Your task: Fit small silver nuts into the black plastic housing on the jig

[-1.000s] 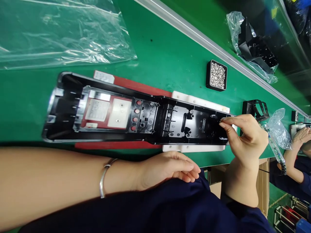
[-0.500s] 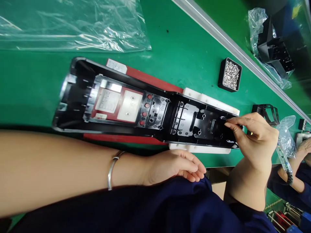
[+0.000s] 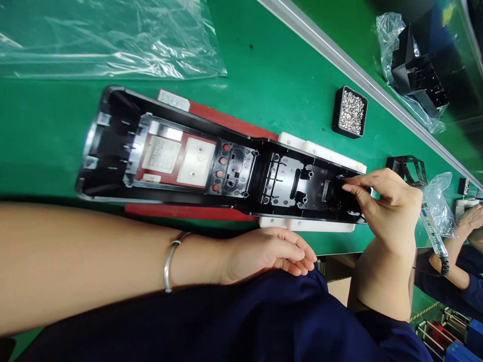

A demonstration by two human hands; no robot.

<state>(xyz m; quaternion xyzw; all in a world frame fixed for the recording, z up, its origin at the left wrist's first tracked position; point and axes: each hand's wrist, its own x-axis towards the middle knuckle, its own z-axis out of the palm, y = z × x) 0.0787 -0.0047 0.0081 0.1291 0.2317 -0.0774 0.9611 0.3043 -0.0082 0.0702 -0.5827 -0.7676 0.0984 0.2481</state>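
Note:
A long black plastic housing (image 3: 260, 176) lies open side up, across a red-and-white fixture (image 3: 188, 213). At its right end, the thumb and forefinger of my right hand (image 3: 390, 208) are pinched together over the dark interior. Whatever they hold is too small or too hidden to make out. My left hand (image 3: 269, 254), with a silver bangle on its wrist, rests below the housing near my dark blue clothing. Its fingers are loosely curved and apart from the housing, with nothing visible in them.
A small black box of metal screws (image 3: 351, 113) stands beyond the housing. Clear plastic sheeting (image 3: 113, 40) spreads at top left. Black plastic parts (image 3: 418, 75) lie on a bag past the metal rail (image 3: 320, 37). A co-worker's hand (image 3: 470, 218) shows at the far right.
The whole view has shifted slightly, so things appear a little further left. My right hand stays pinched at the housing's right end, and my left hand keeps its place below.

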